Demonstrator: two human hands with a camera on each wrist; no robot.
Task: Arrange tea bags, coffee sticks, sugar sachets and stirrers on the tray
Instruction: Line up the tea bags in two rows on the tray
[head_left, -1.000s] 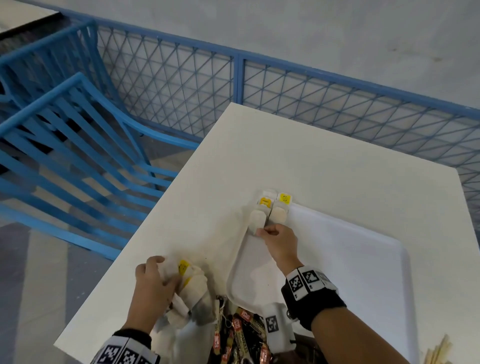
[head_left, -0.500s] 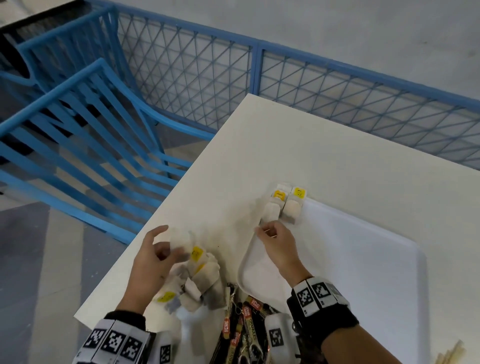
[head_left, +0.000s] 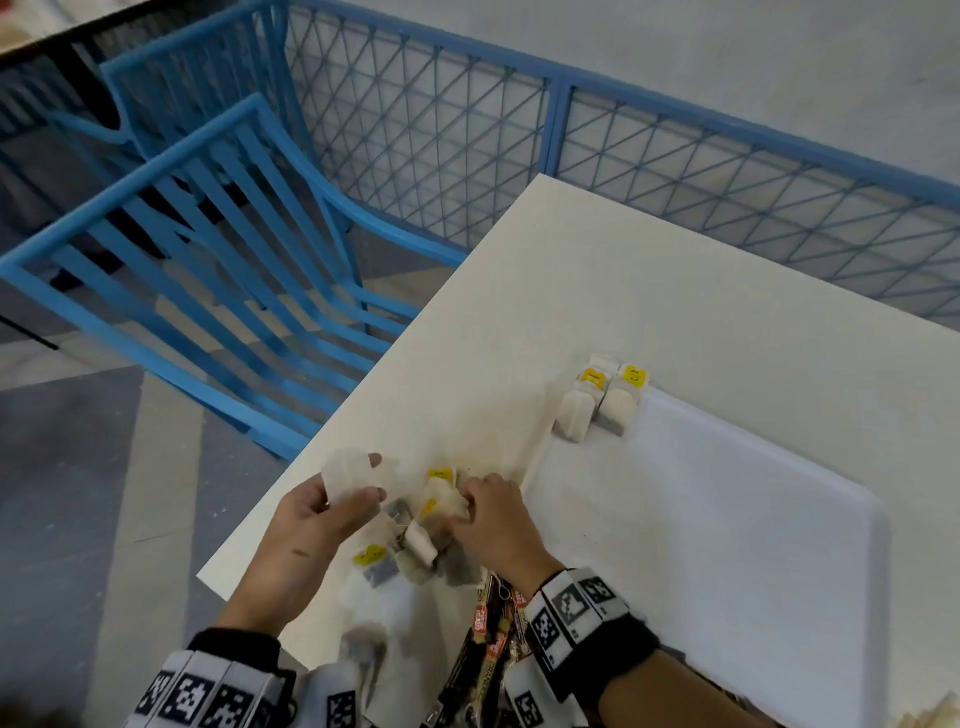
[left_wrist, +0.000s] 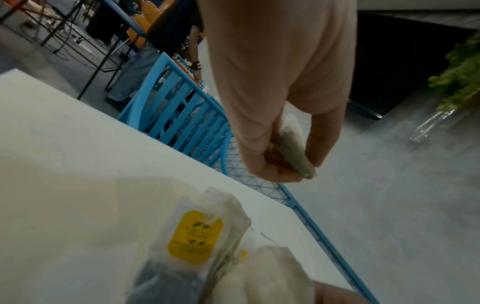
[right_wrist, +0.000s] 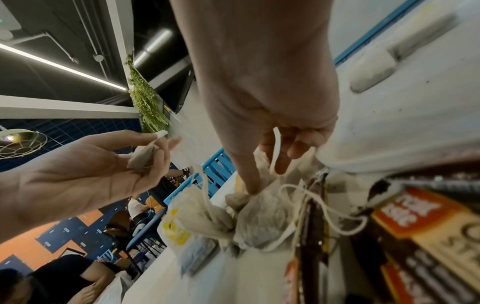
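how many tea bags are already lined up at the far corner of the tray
2: a left tea bag and a right tea bag, side by side on the tray corner. More may be hidden under them.

A blue slatted chair (head_left: 218, 291) stands beside the white table (head_left: 675, 291) (mesh fence (head_left: 467, 119) behind).

The tray (head_left: 753, 545) lies on the table (head_left: 675, 291); two tea bags (head_left: 597, 405) sit at its ten o'clock corner, the loose heap (head_left: 421, 540) at its nine o'clock.
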